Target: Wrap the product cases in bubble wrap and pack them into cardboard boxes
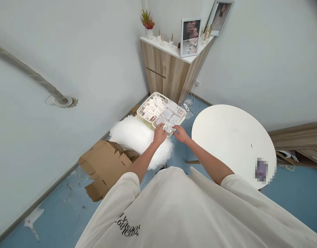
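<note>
The left hand (160,133) has its grip closed on the left end of a small clear box (169,128) with pale bits inside. The right hand (181,133) has its fingertips at the box's other end; whether its grip is closed on it I cannot tell. The clear box is at the near right corner of the white plastic basket (140,112), above or resting on its contents, hard to say which. Farther in, the basket's right part holds more clear packs (167,113), and its left part is heaped with white cards (153,107). A second basket may be butted against the first; the join is unclear.

Just beside the basket, on its near left side, lies a pile of fluffy white packing (132,134). Past that, farther from the basket, is folded brown cardboard (104,168) on the blue floor (62,196). To the basket's right stands a round white table (225,134), with a power strip (186,107) on the floor between the basket and the wall (251,62). Behind the basket, a wood-grain cabinet (165,65) carries a potted plant (149,32), small bottles (171,43) and two picture frames (190,38).
</note>
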Motion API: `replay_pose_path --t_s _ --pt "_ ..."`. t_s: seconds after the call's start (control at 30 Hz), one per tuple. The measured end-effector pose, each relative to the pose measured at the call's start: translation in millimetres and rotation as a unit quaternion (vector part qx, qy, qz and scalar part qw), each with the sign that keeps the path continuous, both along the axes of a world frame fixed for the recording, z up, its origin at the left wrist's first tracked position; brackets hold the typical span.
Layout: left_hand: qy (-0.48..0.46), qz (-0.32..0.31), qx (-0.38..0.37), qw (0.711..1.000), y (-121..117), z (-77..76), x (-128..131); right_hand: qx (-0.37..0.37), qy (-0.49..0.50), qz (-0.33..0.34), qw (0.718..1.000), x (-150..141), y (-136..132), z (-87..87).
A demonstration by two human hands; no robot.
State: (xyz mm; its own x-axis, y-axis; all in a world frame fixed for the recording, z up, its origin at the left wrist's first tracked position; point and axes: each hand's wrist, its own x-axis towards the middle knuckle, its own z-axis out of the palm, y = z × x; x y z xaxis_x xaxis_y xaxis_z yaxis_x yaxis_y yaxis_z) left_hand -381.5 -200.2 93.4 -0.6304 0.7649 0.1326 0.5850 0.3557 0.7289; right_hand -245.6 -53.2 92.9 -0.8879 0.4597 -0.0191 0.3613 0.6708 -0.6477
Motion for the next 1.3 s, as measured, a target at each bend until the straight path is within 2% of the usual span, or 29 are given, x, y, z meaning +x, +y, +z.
replay_pose_path --t_s 0.13,0.23,0.33,0.47,0.63,0.83,0.97,1.07,1.17,1.3 --pt "0.031 0.008 -0.051 0.998 6.7 -2.3 -41.5 0.02 -0.017 0.005 1.0 -37.7 -2.5 4.0" --pt "0.054 -0.004 -0.11 0.993 13.1 -8.9 -61.7 0.035 -0.044 0.004 0.998 -54.6 -5.3 7.2" --pt "0.065 -0.033 -0.157 0.985 19.4 -16.1 -73.2 0.052 -0.067 0.004 0.996 -61.8 -8.1 10.2" --pt "0.078 -0.06 -0.176 0.979 24.6 -19.7 -79.1 0.066 -0.082 0.004 0.994 -62.7 -8.9 12.6" --pt "0.067 -0.052 -0.177 0.981 25.2 -12.2 -81.4 0.056 -0.086 0.001 0.995 -61.2 -7.4 14.3" --pt "0.057 -0.022 -0.111 0.992 27.2 11.2 -79.6 -0.017 -0.005 -0.045 0.999 -61.4 -8.2 21.0" --pt "0.054 -0.025 -0.071 0.996 43.4 28.8 -62.0 -0.077 0.06 -0.123 0.988 -50.3 -3.0 29.6" --pt "0.061 -0.042 -0.049 0.996 64.8 37.6 -35.1 -0.105 0.096 -0.186 0.972 -27.0 6.7 36.9" --pt "0.065 -0.078 -0.032 0.994 89.1 42.6 3.3 -0.13 0.136 -0.251 0.95 8.2 19.4 43.6" --pt "0.05 -0.131 -0.018 0.99 117.5 45.2 66.6 -0.14 0.155 -0.346 0.915 67.1 37.0 48.2"
